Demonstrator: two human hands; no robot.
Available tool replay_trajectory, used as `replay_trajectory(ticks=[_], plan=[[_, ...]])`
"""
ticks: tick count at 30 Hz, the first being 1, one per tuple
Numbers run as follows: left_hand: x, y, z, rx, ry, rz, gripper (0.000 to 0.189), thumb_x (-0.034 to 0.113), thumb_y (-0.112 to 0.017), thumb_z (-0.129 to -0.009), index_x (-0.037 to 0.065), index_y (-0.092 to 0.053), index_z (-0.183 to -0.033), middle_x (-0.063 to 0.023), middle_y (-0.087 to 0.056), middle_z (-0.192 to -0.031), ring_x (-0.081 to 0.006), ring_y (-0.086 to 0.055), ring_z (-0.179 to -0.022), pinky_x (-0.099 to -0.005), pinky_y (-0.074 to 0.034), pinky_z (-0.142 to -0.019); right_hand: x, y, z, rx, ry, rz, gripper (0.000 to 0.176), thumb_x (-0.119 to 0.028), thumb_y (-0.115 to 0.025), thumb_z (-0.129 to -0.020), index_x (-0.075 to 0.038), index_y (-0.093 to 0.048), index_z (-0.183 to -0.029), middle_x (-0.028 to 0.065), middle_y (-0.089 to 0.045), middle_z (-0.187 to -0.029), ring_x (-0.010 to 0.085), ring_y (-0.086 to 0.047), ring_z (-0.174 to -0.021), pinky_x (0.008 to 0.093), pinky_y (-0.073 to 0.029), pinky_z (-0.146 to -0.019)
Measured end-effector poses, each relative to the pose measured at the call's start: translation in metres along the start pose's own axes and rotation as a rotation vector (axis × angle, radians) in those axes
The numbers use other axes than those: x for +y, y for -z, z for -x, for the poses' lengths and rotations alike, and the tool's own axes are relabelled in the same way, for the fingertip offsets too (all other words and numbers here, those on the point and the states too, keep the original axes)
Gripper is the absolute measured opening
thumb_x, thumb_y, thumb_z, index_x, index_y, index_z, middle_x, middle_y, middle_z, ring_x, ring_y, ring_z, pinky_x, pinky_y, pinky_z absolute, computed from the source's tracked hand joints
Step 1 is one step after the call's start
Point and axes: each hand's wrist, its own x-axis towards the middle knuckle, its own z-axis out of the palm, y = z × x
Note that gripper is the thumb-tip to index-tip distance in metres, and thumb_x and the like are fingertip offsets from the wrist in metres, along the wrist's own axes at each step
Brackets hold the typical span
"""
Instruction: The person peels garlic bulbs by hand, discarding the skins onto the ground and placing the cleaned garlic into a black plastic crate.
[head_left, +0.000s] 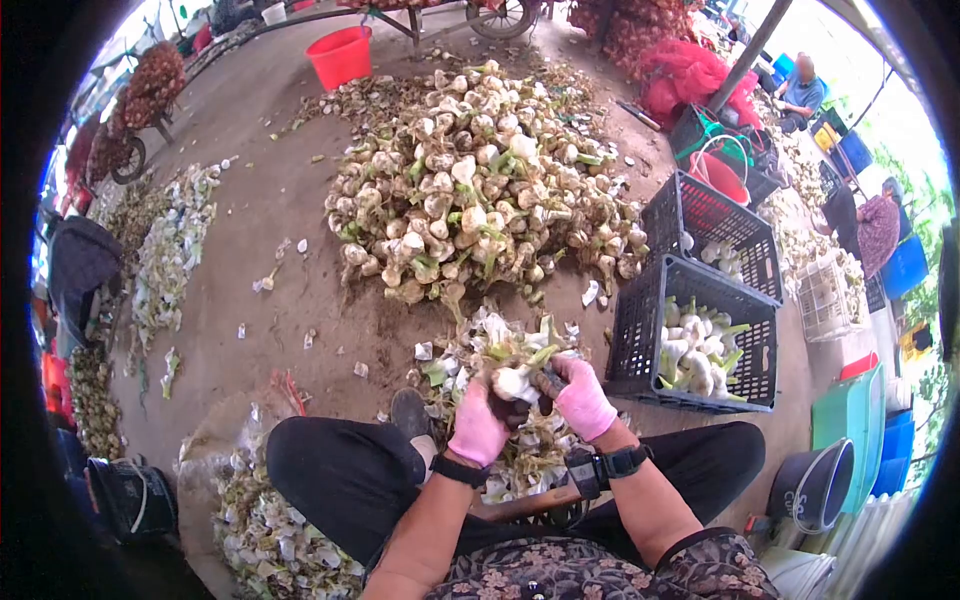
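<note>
The left hand [478, 428] and the right hand [584, 400], in pink gloves, are both closed around one garlic [513, 383], just past the knees. Peels [520, 455] lie under it. A big heap [480, 180] is ahead, and a crate [637, 330] is on the right.

**Obs.: occluded, cropped and unresolved items**

- Bulb [515, 383]: lower part wrapped by the left hand [478, 428], root end not visible.
- Right hand [583, 400]: closed on a dark object [546, 384] that is mostly under the fingers. Kind unreadable.
- Shoe [410, 410]: heel hidden behind the knee.
- Stool [528, 503]: only a strip shows between the legs.
- Wheel [505, 14]: cut by the top edge.
- Near crate [640, 340]: contents partly screened by its mesh wall.
- Seated person [800, 92], upper right: too small to tell what the hands do.
- Corners: blacked out by the round lens mask.
</note>
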Motion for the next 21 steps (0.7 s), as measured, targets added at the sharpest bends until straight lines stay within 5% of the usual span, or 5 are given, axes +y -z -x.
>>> replay_trajectory(ticks=[4, 7, 12, 13, 21], plan=[[0.005, 0.022, -0.016, 0.040, 0.172, 0.119, 0.043, 0.051, -0.038, -0.093, 0.016, -0.057, -0.110, -0.0013, -0.062, -0.087, -0.0158, -0.056, -0.067, -0.0264, -0.039, -0.051, -0.006, -0.002, 0.003, -0.042, 0.041, -0.022, 0.022, -0.013, -0.065, -0.084, 0.003, -0.063, -0.099, 0.0101, -0.067, -0.084, 0.0127, -0.058, -0.075, 0.0305, -0.048, -0.070], [0.006, 0.031, -0.014, -0.380, 0.193, 0.297, 0.042, 0.036, -0.048, -0.094, 0.007, -0.046, -0.124, -0.0064, -0.060, -0.107, -0.0189, -0.060, -0.098, -0.0310, -0.050, -0.082, -0.006, 0.003, 0.002, -0.047, -0.183, -0.087, 0.023, -0.012, -0.065, -0.084, 0.003, -0.063, -0.101, 0.0100, -0.068, -0.088, 0.0130, -0.059, -0.079, 0.0298, -0.048, -0.072], [0.002, 0.020, -0.006, -0.056, -0.405, -0.736, 0.044, 0.034, -0.048, -0.095, 0.008, -0.040, -0.130, -0.0093, -0.056, -0.116, -0.0221, -0.054, -0.109, -0.0397, -0.049, -0.089, -0.005, 0.007, 0.002, 0.025, -0.079, -0.060, 0.023, 0.002, -0.057, -0.081, 0.006, -0.061, -0.103, 0.0147, -0.068, -0.090, 0.0164, -0.062, -0.084, 0.0289, -0.048, -0.077], [0.013, 0.002, 0.003, -0.003, -0.071, 0.175, 0.052, 0.013, -0.076, -0.076, 0.004, -0.045, -0.116, -0.0079, -0.058, -0.106, -0.0168, -0.057, -0.096, -0.0324, -0.049, -0.085, -0.002, 0.006, 0.000, 0.024, -0.080, -0.059, 0.023, 0.002, -0.057, -0.081, 0.006, -0.061, -0.103, 0.0147, -0.068, -0.090, 0.0164, -0.062, -0.084, 0.0289, -0.048, -0.077], [0.003, 0.009, -0.001, 0.110, -0.211, -0.272, 0.046, -0.002, -0.069, -0.078, -0.003, -0.047, -0.118, -0.0084, -0.060, -0.105, -0.0142, -0.057, -0.099, -0.0282, -0.047, -0.088, 0.006, -0.008, -0.007, 0.129, 0.231, 0.256, 0.027, 0.006, -0.054, -0.071, 0.004, -0.062, -0.097, 0.0161, -0.065, -0.088, 0.0275, -0.062, -0.083, 0.0333, -0.047, -0.076]])
